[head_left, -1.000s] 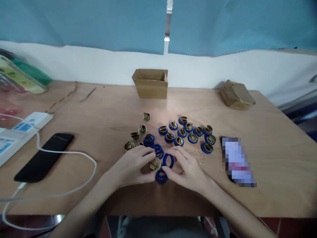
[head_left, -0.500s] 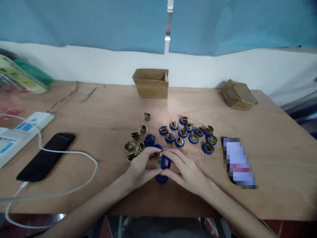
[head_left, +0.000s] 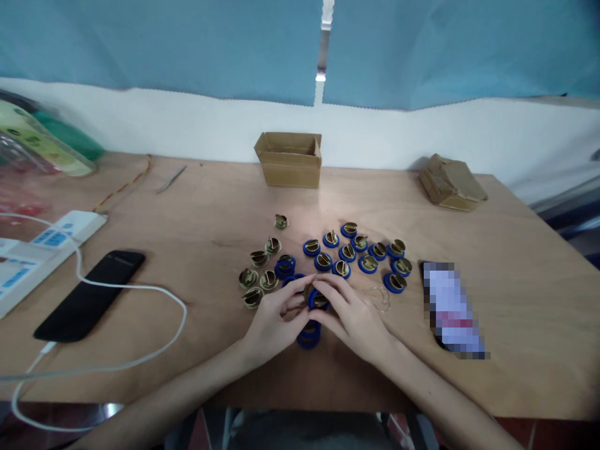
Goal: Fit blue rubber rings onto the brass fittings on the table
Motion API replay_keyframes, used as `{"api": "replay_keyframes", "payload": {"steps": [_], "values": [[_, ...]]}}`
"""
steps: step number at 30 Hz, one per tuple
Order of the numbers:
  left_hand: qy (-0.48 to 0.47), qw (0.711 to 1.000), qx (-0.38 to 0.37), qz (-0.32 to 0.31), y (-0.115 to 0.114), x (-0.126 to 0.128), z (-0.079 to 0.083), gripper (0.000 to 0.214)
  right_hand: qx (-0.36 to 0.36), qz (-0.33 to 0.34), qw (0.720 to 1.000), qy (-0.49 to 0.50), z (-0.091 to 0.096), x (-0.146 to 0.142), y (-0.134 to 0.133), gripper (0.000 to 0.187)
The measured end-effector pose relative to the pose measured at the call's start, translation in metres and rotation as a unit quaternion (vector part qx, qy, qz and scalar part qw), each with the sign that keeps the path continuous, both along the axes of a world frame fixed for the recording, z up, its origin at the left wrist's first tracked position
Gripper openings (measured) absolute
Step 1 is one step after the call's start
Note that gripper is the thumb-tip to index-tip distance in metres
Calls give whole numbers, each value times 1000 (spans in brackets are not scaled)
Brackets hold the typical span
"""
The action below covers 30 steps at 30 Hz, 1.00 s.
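Observation:
My left hand (head_left: 274, 322) pinches a round brass-coloured metal piece (head_left: 308, 291) between thumb and fingertips. Facing it, my right hand (head_left: 356, 322) grips a blue ring (head_left: 319, 301), and the two parts touch between my fingers. Fingertips hide much of both, so I cannot tell how far one sits inside the other. Loose blue rings (head_left: 308, 337) lie beneath my hands, with another blue ring (head_left: 285, 266) just beyond the left one. To the left lie several bare brass pieces (head_left: 259, 257) with raised flaps. Several brass pieces set in blue rings (head_left: 368, 263) spread out to the right.
An open cardboard box (head_left: 291, 172) stands at the back, a crumpled carton (head_left: 452, 181) at back right. A phone (head_left: 452, 309) lies right, near a thin wire loop (head_left: 382, 299). Left are a black phone (head_left: 89, 297), white cable (head_left: 164, 290), power strip (head_left: 56, 240) and tweezers (head_left: 171, 180).
My hands have come closer together, bringing the brass piece and the blue ring against each other. The ring has tilted from edge-on to a flatter angle. The view has shifted slightly.

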<state>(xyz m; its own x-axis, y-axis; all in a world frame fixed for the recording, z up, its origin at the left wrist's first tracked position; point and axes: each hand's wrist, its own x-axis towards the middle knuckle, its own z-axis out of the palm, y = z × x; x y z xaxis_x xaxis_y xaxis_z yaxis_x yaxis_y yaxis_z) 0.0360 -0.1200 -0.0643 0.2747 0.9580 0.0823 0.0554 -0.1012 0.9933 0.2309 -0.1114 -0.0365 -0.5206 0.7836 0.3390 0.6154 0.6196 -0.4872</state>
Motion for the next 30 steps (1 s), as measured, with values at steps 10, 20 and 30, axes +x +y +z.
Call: {"api": "replay_keyframes", "payload": {"steps": [10, 20, 30], "values": [[-89, 995, -28, -37, 1, -3, 9, 41, -25, -3, 999, 23, -6, 3, 3, 41], [-147, 986, -76, -12, 10, -1, 7, 29, -58, 5, 995, 86, 3, 7, 2, 48], [-168, 979, -114, 14, 18, -9, 13, 30, -311, 8, 919, 242, 3, 0, 2, 26]]}}
